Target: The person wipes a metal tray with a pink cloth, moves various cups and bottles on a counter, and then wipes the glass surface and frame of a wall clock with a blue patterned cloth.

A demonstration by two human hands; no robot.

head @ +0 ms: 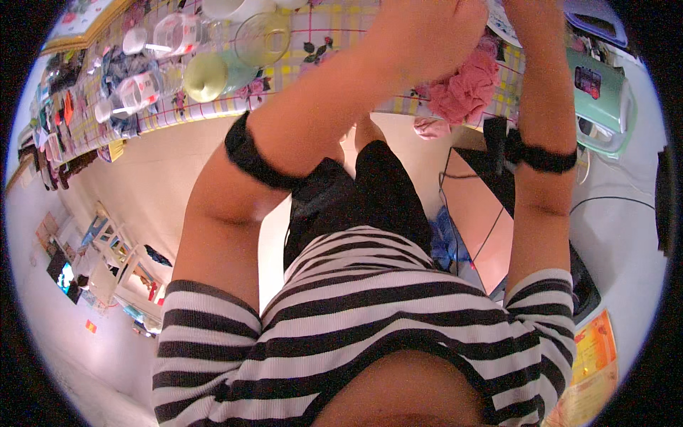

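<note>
My left hand (456, 26) reaches across the tablecloth (341, 21) to the top edge of the view, where its fingers are cut off. Only the base of my right hand (528, 13) shows, at the same edge, and its fingers are out of sight. Between the two lies part of a pale round dish or plate (504, 21) with a dark pattern. What either hand holds is hidden. A crumpled pink cloth (467, 91) rests on the table just below my left hand. A smaller pink cloth piece (432, 128) hangs at the table's front edge.
Left on the table are a clear glass vessel (264, 40), a cup with a yellow-green rounded top (205, 77) and labelled clear plastic bottles (139, 93). A mint-green container (600, 96) stands right, near cables (613, 198). A white chair (114, 240) stands farther left.
</note>
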